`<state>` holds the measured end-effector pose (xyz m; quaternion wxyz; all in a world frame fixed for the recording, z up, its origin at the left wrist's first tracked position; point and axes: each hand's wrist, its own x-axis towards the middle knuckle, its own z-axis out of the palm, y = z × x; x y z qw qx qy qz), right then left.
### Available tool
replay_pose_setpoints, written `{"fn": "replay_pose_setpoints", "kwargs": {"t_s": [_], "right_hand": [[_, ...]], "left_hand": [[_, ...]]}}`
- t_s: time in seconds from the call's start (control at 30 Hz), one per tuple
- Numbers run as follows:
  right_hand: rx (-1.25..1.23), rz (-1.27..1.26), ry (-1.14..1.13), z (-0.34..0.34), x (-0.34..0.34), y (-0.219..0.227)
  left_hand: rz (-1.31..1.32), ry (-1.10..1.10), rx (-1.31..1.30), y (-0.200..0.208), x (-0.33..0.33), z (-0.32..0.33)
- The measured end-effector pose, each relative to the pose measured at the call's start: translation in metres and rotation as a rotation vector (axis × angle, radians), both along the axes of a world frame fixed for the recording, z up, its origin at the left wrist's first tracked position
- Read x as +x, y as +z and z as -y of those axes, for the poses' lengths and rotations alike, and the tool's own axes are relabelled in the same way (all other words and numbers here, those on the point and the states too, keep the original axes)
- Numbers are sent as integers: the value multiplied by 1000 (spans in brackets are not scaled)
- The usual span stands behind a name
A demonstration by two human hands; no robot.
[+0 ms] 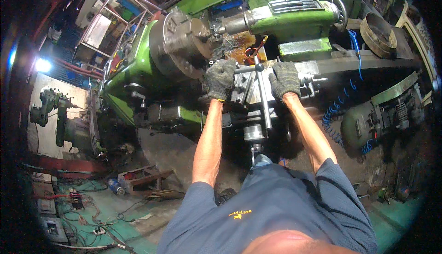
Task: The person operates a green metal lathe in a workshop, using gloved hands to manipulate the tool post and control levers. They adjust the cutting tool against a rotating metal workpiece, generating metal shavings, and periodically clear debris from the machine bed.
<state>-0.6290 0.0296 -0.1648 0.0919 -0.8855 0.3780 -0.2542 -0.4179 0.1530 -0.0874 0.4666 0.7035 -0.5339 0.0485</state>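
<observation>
Both my hands wear dark grey knit gloves and are over the carriage of a green metal lathe. My left hand (220,78) is curled at the left side of the tool post, just below the chuck; what its fingers close around is hidden. My right hand (285,79) bends over the right side of the slide, beside a small crank handle (314,82), its grip hidden under the glove. Between them stands a steel T-shaped lever (264,97), which neither hand visibly touches. The large chuck (177,44) holds a round metal workpiece (199,31), both blurred.
The green tailstock (292,19) points at the workpiece, with a handwheel (340,12) at its right end. Metal shavings (232,46) lie beneath. A coiled blue air hose (334,111) hangs at right near a green motor (361,127). Cables (96,212) cover the floor at lower left.
</observation>
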Motion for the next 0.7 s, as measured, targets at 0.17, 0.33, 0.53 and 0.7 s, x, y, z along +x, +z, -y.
{"fn": "replay_pose_setpoints", "kwargs": {"t_s": [0.17, 0.33, 0.53, 0.7], "right_hand": [[-56, 12, 0, -1, 1, -2], [-104, 64, -6, 0, 2, -4], [-99, 100, 16, -2, 1, -3], [-29, -8, 3, -1, 1, 1]], "left_hand": [[37, 27, -60, -12, 7, 2], [-5, 66, 19, -7, 5, 2], [-19, 69, 19, -2, -1, -3], [-28, 8, -51, 1, -3, 0]]}}
